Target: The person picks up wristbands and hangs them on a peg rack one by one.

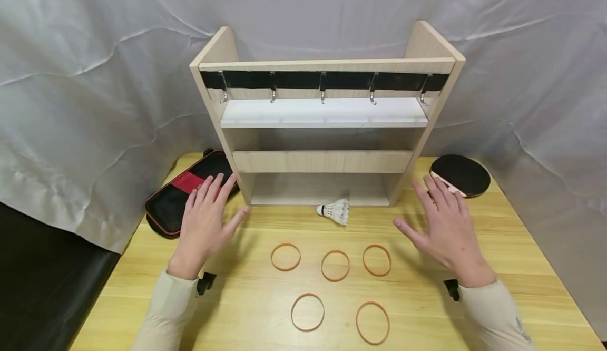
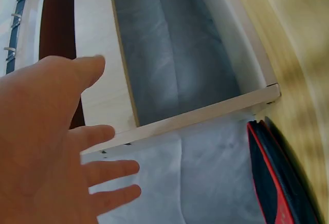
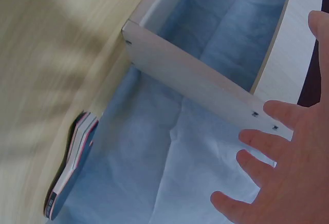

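I am watching two bare hands through three cameras, both hovering over the one pale wooden desk [image 1: 256, 309]. The left hand [image 1: 204, 230] is hovering towards the desk's left edge, its grip standing wide with the thumb well away from the fingers. The right hand [image 1: 448, 230] is mirroring it towards the right edge, its grip standing just as wide.

Between them I am counting five orange rings [image 1: 334, 280], all lying flat and apart: three are forming a loose row across the desk, and two nearer rings [image 1: 373, 343] are lying closer to the near edge. One white shuttlecock [image 1: 335, 212] is resting on its side beyond them, its cork pointing towards the left edge, just in front of one wooden rack [image 1: 322, 161]. That rack is standing midway along the far edge, before a grey cloth [image 1: 322, 13]. Five metal hooks [image 1: 323, 97] are hanging in a row from its one black strip [image 1: 351, 80], beside one white shelf [image 1: 322, 113].

One black case [image 1: 175, 193] with a red band is lying at the far left corner, near the left hand; one black paddle [image 1: 462, 176] is lying at the far right corner, near the right hand.
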